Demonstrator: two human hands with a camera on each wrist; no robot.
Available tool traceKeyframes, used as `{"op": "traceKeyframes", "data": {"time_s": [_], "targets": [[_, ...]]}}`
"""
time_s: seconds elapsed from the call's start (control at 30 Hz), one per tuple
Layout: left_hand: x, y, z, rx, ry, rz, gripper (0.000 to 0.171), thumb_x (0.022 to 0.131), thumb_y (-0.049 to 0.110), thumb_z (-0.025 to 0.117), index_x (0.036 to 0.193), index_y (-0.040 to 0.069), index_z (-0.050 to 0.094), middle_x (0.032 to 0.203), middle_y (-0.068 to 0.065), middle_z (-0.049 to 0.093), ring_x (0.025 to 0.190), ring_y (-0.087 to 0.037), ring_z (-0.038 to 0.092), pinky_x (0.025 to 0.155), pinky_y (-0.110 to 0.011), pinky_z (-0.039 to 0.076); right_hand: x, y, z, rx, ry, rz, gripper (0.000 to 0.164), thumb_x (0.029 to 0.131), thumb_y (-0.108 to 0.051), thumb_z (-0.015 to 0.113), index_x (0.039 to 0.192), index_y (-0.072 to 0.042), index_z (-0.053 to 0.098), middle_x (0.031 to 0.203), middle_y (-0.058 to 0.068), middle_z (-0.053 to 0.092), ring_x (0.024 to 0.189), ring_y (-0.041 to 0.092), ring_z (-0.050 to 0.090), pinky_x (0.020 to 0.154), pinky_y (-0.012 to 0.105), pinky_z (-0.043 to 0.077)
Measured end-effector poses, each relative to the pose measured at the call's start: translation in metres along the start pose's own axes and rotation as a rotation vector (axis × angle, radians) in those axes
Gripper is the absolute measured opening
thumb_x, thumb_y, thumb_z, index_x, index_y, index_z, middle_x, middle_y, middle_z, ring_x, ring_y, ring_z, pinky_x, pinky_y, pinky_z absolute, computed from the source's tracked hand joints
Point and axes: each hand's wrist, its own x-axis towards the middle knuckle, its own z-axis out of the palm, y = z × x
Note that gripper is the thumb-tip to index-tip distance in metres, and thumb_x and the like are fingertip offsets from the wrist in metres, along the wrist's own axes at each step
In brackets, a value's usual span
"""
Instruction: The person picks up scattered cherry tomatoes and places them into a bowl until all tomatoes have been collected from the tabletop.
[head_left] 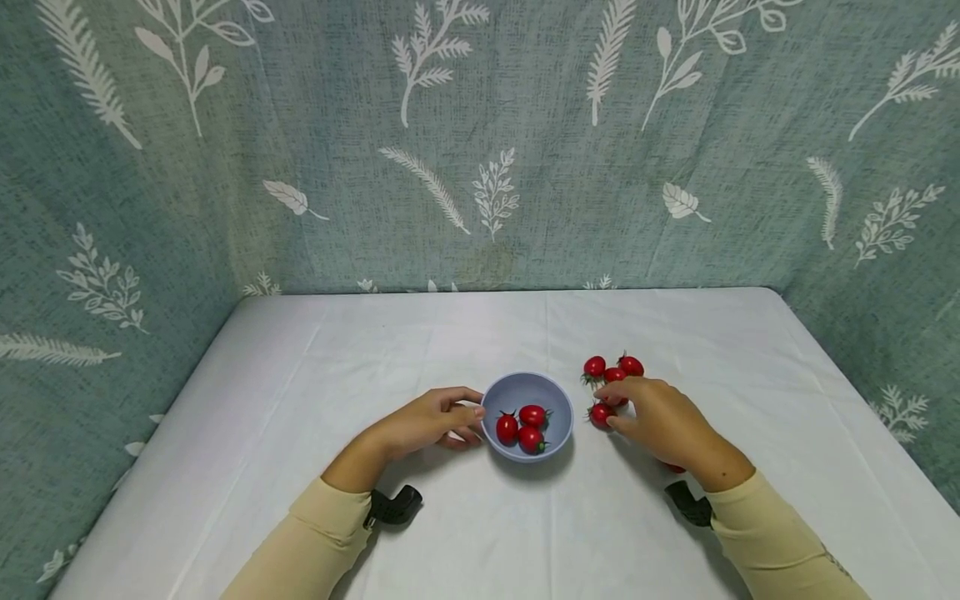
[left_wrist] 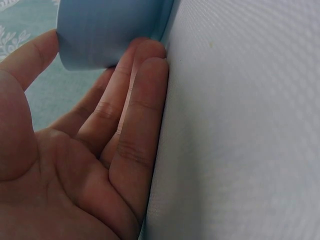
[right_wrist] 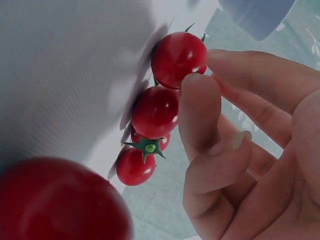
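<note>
In the head view, a small blue-grey bowl [head_left: 527, 385] holds three red cherry tomatoes [head_left: 532, 440] with green stems. My left hand [head_left: 423, 425] touches the bowl's left side, its thumb and fingers spread along the wall. The left wrist view shows the extended fingers [left_wrist: 142, 100] against the bowl [left_wrist: 100, 35] and low on the cloth. To the bowl's right, my right hand [head_left: 660, 417] has thumb and forefinger at the nearest cherry tomato [head_left: 600, 415] of a loose cluster. Those fingertips pinch at the tomato [right_wrist: 178, 60], which sits on the cloth in the right wrist view.
More cherry tomatoes [head_left: 631, 365] lie behind the right hand's fingers. Another tomato [head_left: 673, 467] is partly hidden under the right wrist; it looms large [right_wrist: 60, 200] in the right wrist view. A white cloth [head_left: 450, 533] covers the table, and patterned green fabric [head_left: 480, 167] hangs behind.
</note>
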Motion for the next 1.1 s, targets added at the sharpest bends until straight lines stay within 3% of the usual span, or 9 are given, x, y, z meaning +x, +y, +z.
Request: {"op": "traceKeyframes", "data": {"time_s": [0.33,0.57,1.1], "targets": [[-0.0003,-0.0002,-0.001,0.007,0.002,0.0,0.05,0.102,0.031,0.058,0.141,0.001,0.049,0.119,-0.017,0.069,0.101,-0.02,0.07,0.09,-0.039,0.059,0.001,-0.0012,0.0016,-0.031,-0.04,0.032,0.032,0.083,-0.011,0.08,0.114,-0.013,0.074,0.104,0.001,0.074,0.096,0.024,0.068,0.08,0.044,0.057],[-0.0002,0.0002,0.0003,0.004,-0.001,0.009,0.05,0.103,0.03,0.058,0.141,-0.001,0.049,0.119,-0.017,0.069,0.102,-0.021,0.07,0.09,-0.039,0.059,-0.0012,-0.0017,0.0034,-0.042,-0.043,0.014,0.032,0.083,-0.012,0.081,0.114,-0.013,0.075,0.112,0.003,0.074,0.107,0.029,0.068,0.087,0.049,0.056],[-0.0015,0.0025,0.0004,0.01,0.001,0.0,0.05,0.103,0.03,0.057,0.141,-0.002,0.048,0.118,-0.019,0.069,0.101,-0.02,0.07,0.091,-0.039,0.059,-0.0017,-0.0027,0.0061,-0.031,-0.054,0.0,0.032,0.081,-0.013,0.083,0.112,-0.014,0.075,0.109,-0.001,0.074,0.102,0.024,0.068,0.085,0.047,0.057]]}}
